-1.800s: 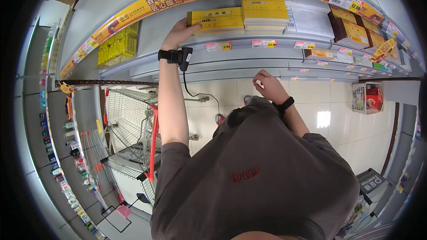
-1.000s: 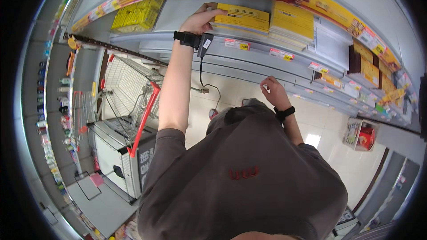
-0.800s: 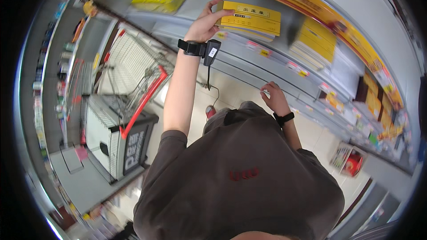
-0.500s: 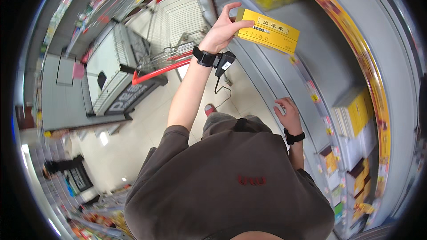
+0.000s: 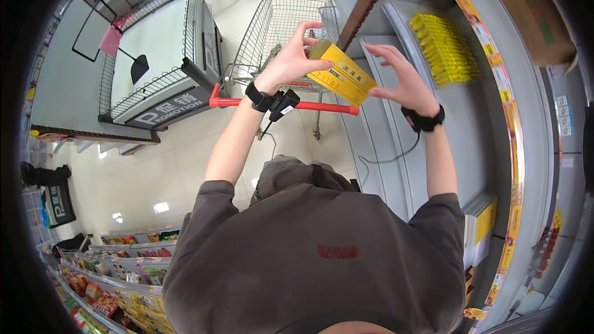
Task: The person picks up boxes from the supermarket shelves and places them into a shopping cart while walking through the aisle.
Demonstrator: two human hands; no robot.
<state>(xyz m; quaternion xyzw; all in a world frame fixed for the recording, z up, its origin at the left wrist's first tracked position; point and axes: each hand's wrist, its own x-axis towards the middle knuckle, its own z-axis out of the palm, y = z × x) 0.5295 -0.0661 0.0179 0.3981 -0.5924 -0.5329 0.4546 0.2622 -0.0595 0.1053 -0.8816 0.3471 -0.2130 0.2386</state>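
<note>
1. Well to the left of the left hand, I saw a promotion stand (image 5: 154, 55) with wire sides and a dark lower panel, clear of the work.

2. Just beyond and beneath the left hand stood a wire shopping cart (image 5: 278, 25), its red handle (image 5: 309, 106) running below the wrist. Anything dropped there might have struck that bar and bounced off to the floor (image 5: 204, 161).

3. The left hand (image 5: 291, 65) was clamped on one end of a yellow pad (image 5: 343, 77), thumb across the cover, the other fingers partly hidden at the end and behind. I judged this the weak point: with one end gripped, the pad's weight could have tipped the far end down and twisted it free.

4. The pad hung between the two hands, tilted, its far corner slanting toward the right hand. Should the thumb have slackened, its layers might have slid or fanned apart.

5. The right hand (image 5: 408, 89) had its thumb and fingers spread apart around nothing. Its thumb tip was right by the pad's far corner; whether they touched, I couldn't tell. A clumsy nudge there could have knocked the pad out of the left grip.

6. From the right wrist, a thin cable (image 5: 390, 161) drooped over the shelf (image 5: 458, 130), where an edge might have snagged it and jerked the arm.

7. Beyond the right hand, yellow packets (image 5: 445, 49) sat on that shelf, near enough for a careless swing to brush.
</note>
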